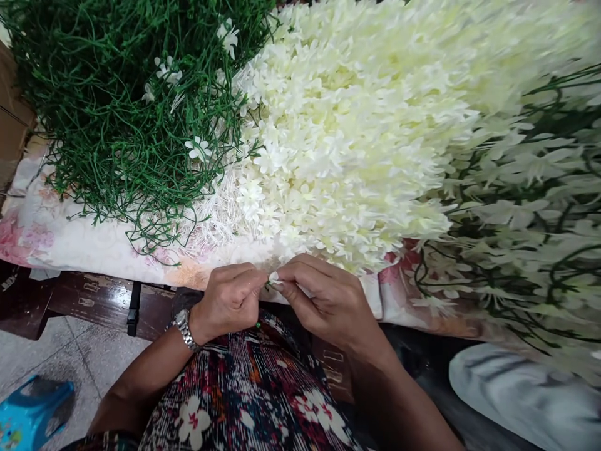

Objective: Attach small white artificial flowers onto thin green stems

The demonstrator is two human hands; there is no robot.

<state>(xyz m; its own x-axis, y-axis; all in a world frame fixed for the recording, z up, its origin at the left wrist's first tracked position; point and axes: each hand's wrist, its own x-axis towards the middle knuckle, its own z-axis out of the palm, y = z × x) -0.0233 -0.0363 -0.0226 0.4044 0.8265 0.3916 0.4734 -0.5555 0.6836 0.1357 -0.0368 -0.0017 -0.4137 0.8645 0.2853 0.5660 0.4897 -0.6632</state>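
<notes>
Left hand [233, 297] apparently grips a thin green plastic stem [268, 286], right hand [328, 295] a small white fabric flower [275, 277], best pinched lightly.

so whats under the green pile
Floral cloth shows under the front edge of the green pile; whatever lies beneath its middle is covered and can't be seen.

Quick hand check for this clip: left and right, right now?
Left hand: closed, apparently around a green stem.
Right hand: closed, fingertips pinching a small white flower.
</notes>
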